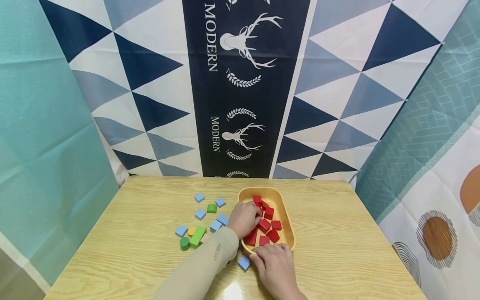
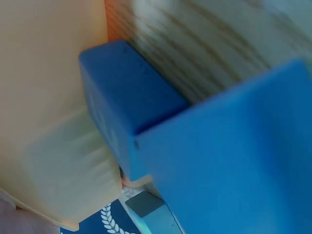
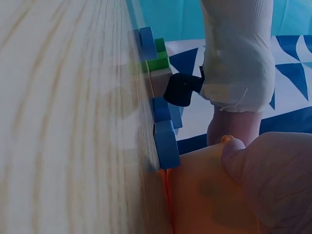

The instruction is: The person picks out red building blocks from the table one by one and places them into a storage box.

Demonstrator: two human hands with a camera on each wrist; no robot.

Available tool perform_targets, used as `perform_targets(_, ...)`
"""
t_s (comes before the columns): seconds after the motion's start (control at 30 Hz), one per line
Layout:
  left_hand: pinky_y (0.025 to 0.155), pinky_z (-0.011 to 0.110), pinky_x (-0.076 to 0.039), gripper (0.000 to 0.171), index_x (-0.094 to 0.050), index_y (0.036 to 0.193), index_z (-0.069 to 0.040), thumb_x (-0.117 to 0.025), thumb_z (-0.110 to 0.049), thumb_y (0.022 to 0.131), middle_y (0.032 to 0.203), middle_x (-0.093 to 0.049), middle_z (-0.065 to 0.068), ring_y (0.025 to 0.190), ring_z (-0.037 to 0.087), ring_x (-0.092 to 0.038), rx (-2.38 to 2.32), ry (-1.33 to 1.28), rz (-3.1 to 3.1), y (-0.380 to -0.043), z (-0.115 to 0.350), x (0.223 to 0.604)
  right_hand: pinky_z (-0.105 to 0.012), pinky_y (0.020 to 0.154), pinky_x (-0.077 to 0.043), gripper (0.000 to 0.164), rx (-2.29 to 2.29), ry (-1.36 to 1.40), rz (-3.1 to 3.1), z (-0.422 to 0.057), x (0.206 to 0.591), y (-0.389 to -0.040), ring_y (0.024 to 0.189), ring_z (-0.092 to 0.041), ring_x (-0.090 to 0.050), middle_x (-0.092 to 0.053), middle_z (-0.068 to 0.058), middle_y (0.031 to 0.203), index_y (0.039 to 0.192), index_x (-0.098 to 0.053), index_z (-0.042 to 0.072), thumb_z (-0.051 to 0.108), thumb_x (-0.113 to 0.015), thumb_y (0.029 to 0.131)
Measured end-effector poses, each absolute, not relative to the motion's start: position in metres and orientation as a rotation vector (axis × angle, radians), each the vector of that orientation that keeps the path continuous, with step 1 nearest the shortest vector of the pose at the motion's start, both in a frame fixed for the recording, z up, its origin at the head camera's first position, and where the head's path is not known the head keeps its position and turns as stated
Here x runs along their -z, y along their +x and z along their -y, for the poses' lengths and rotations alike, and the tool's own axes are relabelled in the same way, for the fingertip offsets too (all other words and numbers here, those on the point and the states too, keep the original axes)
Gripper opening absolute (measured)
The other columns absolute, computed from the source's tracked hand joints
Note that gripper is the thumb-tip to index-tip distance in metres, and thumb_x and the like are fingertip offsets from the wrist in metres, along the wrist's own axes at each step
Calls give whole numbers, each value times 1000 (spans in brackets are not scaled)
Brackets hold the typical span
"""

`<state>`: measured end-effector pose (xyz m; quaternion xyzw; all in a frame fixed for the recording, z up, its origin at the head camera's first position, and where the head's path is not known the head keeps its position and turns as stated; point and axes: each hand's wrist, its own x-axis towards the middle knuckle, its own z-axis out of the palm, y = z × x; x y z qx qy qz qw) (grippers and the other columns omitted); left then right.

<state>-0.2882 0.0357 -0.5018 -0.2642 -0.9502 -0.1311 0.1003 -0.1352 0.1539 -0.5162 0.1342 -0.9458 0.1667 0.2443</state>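
My left hand (image 1: pixel 244 218) reaches over the left rim of an orange-yellow plastic bin (image 1: pixel 288 225), its fingers bent down among red blocks (image 1: pixel 264 225). Whether those fingertips pinch a block is hidden. At the bin's near end, my right hand (image 1: pixel 275 266) grips the rim; the right wrist view shows its thumb (image 3: pixel 234 153) against the outside wall. Several red blocks of different shapes lie loose inside the bin. A blue block (image 1: pixel 244 263) sits on the table just outside the near left corner. Close to the left wrist camera, a blue block (image 2: pixel 126 87) stands beside the bin's wall (image 2: pixel 53 97).
Left of the bin, blue blocks (image 1: pixel 200 213), a light green block (image 1: pixel 198 236), dark green pieces (image 1: pixel 184 243) and a yellow piece (image 1: pixel 192 231) are scattered on the wooden table (image 1: pixel 330 250). Patterned cloth (image 1: pixel 157 104) hangs behind the far edge.
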Motion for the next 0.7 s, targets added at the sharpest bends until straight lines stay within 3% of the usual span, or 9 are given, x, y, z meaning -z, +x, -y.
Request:
perform_targets(0.17, 112, 39, -52, 19, -82, 109, -18, -76, -34, 101, 113, -77, -1, 111, 18, -67, 710, -803, 2822, -290, -15, 486, -44, 91, -42, 8, -464, 359, 2611, -152, 520, -137, 85, -12, -62, -71, 14, 85, 90, -77, 28, 33, -84, 91)
perform_targets(0.33, 121, 52, -44, 25, -78, 118, -14, -69, -33, 105, 135, -73, 8, 134, 30, -61, 700, -702, 2751, -301, 48, 465, -43, 95, -41, 9, -462, 329, 2685, -148, 518, -138, 89, -12, -63, -73, 14, 88, 94, -79, 27, 35, -82, 93)
perform_targets(0.5, 121, 60, -41, 27, -77, 120, -12, -70, -32, 104, 140, -70, 13, 138, 37, -57, 747, -460, 2776, -301, 136, 465, -45, 97, -42, 10, -454, 311, 2766, -148, 516, -136, 92, -12, -62, -74, 14, 93, 98, -80, 27, 37, -80, 95)
perform_targets(0.7, 114, 65, -43, 27, -76, 119, -5, -71, -27, 103, 132, -72, 21, 128, 46, -59, 624, -315, 2787, -282, 229, 482, -48, 103, -48, 16, -627, 326, 2768, -159, 507, -131, 103, -14, -66, -75, 12, 105, 107, -80, 24, 35, -81, 95)
